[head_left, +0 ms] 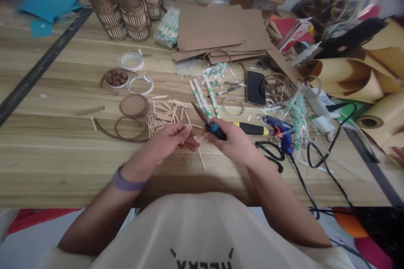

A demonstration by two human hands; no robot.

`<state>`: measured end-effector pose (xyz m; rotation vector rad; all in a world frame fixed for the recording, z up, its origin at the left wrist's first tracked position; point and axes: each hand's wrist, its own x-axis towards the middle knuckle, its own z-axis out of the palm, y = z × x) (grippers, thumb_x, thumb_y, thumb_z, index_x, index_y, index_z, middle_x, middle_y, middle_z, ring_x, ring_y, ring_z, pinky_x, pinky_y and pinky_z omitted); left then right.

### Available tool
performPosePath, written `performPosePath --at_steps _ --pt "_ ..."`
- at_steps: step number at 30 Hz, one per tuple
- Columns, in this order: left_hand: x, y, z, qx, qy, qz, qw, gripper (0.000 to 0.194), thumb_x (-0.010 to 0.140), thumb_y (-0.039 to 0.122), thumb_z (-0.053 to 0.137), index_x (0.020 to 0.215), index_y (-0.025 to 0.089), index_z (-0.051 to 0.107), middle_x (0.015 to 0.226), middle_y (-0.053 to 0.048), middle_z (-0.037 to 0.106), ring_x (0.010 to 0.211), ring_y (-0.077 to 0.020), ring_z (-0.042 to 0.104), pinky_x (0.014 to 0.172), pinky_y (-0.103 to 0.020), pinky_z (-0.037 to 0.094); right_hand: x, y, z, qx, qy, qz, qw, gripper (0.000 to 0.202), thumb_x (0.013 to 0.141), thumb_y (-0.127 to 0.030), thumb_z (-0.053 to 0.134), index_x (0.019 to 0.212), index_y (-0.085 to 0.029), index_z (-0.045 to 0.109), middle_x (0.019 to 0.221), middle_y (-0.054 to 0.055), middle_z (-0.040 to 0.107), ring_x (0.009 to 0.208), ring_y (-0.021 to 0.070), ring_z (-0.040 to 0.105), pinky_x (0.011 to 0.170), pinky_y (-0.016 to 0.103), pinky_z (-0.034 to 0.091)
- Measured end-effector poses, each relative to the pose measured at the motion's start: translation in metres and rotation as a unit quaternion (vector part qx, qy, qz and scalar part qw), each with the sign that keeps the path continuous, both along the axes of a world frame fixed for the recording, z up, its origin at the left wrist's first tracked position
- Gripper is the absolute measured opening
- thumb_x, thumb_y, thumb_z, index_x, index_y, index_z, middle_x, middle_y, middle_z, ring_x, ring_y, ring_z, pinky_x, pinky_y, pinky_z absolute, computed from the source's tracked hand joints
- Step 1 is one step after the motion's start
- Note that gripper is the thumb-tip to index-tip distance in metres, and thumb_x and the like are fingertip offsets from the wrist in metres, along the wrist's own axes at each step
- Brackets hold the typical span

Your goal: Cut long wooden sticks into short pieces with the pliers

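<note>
My right hand (235, 141) is wrapped round the black-and-blue handle of a knife (200, 113), whose blade points away and to the left. Thumb and fingers of my left hand (175, 138) pinch a small piece of pale wooden stick (188, 127) close to the knife. Below the fingertips a longer thin stick (201, 159) lies slanting on the table. Just beyond my left hand is a pile of short cut sticks (162, 117). A round cardboard disc with a corrugated rim (134, 105) and a curled cardboard strip (126, 129) lie to the left.
Rolls of white tape (141, 85), a bowl of brown balls (116, 78) and cardboard sheets (210, 29) lie farther back. To the right are a phone (255, 87), a blue glue gun (286, 141), black scissors (271, 151) and loose cables. Stick-built lanterns (134, 14) stand back left.
</note>
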<state>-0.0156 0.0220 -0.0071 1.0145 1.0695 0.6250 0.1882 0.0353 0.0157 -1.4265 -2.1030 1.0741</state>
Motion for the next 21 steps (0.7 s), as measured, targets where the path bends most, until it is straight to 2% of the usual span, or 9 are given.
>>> performPosePath --at_steps 5,10,17,21 --pt "0.011 0.001 -0.005 -0.034 -0.031 -0.034 0.998 0.039 0.082 0.054 0.07 0.083 0.016 0.063 0.082 -0.005 0.074 0.078 -0.0186 0.073 0.078 -0.031 0.052 -0.012 -0.002 -0.004 0.014 -0.027 -0.01 0.999 0.015 0.088 -0.022 0.054 0.096 -0.018 0.066 0.09 0.006 0.073 0.082 0.0204 0.064 0.072 0.028 0.045" --pt "0.012 0.0 -0.01 -0.036 -0.066 -0.04 0.996 0.054 0.069 0.066 0.076 0.085 0.015 0.066 0.077 -0.005 0.074 0.074 -0.02 0.072 0.075 -0.033 0.054 -0.014 -0.003 -0.011 0.043 -0.011 0.018 0.999 0.03 0.086 -0.015 0.056 0.114 -0.02 0.066 0.103 0.007 0.076 0.092 0.022 0.069 0.076 0.028 0.049" --pt "0.011 0.001 -0.018 -0.062 -0.099 -0.046 0.992 0.052 0.067 0.064 0.08 0.078 0.015 0.067 0.073 -0.006 0.073 0.072 -0.0204 0.071 0.075 -0.034 0.056 -0.019 -0.008 -0.016 0.073 -0.008 0.009 0.997 0.04 0.087 -0.017 0.056 0.127 -0.016 0.062 0.112 0.01 0.075 0.103 0.0253 0.07 0.083 0.031 0.052" --pt "0.01 -0.001 -0.022 -0.087 -0.145 -0.063 0.984 0.05 0.063 0.06 0.084 0.078 0.014 0.069 0.073 -0.006 0.074 0.071 -0.019 0.07 0.076 -0.034 0.056 -0.021 -0.011 -0.019 0.057 0.002 -0.003 0.998 0.037 0.087 -0.015 0.055 0.122 -0.019 0.064 0.109 0.008 0.076 0.098 0.0239 0.071 0.083 0.032 0.053"
